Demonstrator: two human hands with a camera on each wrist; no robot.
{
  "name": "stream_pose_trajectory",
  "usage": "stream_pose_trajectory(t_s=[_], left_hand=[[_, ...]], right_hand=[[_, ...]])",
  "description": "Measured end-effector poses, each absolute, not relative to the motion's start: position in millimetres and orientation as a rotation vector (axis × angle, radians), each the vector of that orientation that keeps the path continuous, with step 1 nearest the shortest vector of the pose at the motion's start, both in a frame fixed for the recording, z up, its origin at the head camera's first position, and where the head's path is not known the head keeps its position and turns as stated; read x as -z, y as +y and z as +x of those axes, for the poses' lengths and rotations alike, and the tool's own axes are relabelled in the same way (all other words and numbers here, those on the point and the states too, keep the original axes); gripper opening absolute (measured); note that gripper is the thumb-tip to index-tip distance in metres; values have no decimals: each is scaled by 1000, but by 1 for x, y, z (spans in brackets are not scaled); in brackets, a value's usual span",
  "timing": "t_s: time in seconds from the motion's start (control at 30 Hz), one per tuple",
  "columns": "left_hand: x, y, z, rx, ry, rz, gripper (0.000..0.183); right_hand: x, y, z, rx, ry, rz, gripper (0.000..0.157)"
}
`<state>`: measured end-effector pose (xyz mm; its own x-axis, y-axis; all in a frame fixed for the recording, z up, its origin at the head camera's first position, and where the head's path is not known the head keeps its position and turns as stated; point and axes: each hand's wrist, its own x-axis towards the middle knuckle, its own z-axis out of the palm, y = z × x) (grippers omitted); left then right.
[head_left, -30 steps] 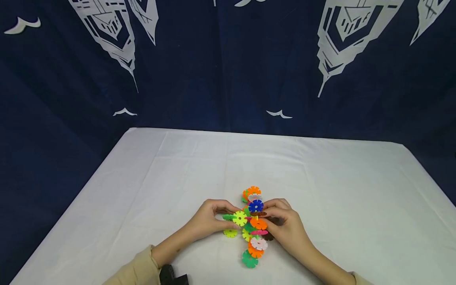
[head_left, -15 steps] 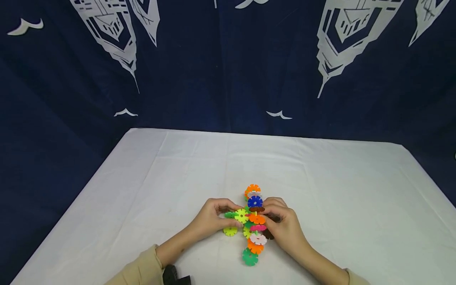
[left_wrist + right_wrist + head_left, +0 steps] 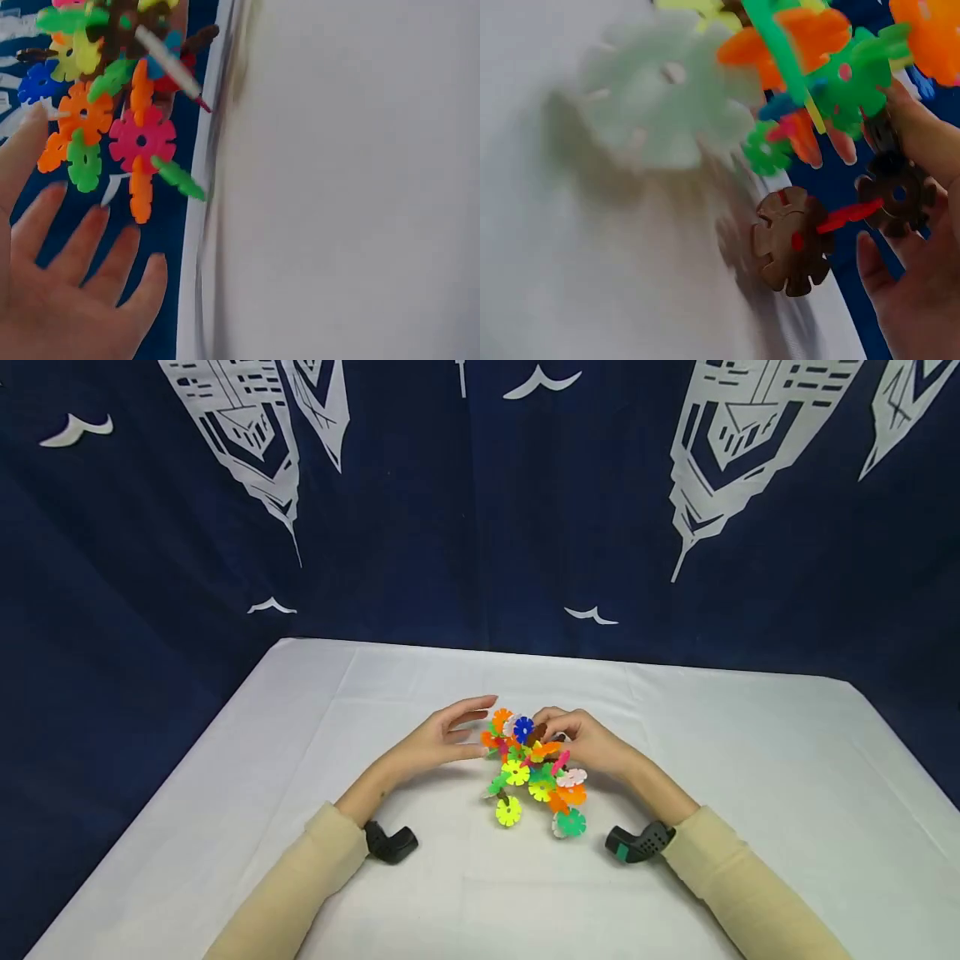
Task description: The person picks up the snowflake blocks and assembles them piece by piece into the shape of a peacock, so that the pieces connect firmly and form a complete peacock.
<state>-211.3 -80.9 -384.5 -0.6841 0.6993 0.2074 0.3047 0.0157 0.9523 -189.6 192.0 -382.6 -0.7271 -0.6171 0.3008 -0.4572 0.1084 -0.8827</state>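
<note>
A model built from interlocking plastic snowflake discs (image 3: 516, 772), in orange, green, yellow, pink, white, blue and brown, is held over the white table. My right hand (image 3: 592, 743) grips it from the right, at a dark brown disc (image 3: 898, 193) between thumb and fingers. Another brown disc (image 3: 791, 240) sticks out beside that hand, joined by a red one. On the model's left, my left hand (image 3: 427, 747) has its fingers extended and spread. In the left wrist view its thumb tip overlaps the orange end of the model, near a pink disc (image 3: 142, 141).
A white cloth covers the table (image 3: 375, 685). Behind it hangs a dark blue curtain (image 3: 480, 527) with white prints. Black wrist devices (image 3: 392, 845) sit at both cuffs of the beige sleeves (image 3: 738, 860).
The left fingers have loosened from the model and spread. Both hands have moved farther from the body, and the model has turned, its near end swinging right, still in the right hand.
</note>
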Motion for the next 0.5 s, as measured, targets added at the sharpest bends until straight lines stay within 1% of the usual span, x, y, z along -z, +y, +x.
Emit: stream_pose_trajectory(t_s=[0.07,0.17,0.23,0.33,0.4,0.5], left_hand=[[385,-77,-222,-1671,1953,1028,56],[386,-74,-229,-1645,1946,988,45],[386,-72,-230,-1647,1947,972,39],[389,-71,-229,-1648,1965,961,36],[391,-70,-229,-1648,1974,957,36],[393,-71,-227,-1643,1999,923,37]], right_hand=[[386,192,-204,1661,2132,-1120,9],[389,190,-220,1613,2040,-1176,8],[390,190,-224,1590,1997,-1206,10],[390,190,-225,1592,1950,-1212,14],[391,193,-222,1649,1956,-1162,14],[389,202,-207,1793,2127,-939,14]])
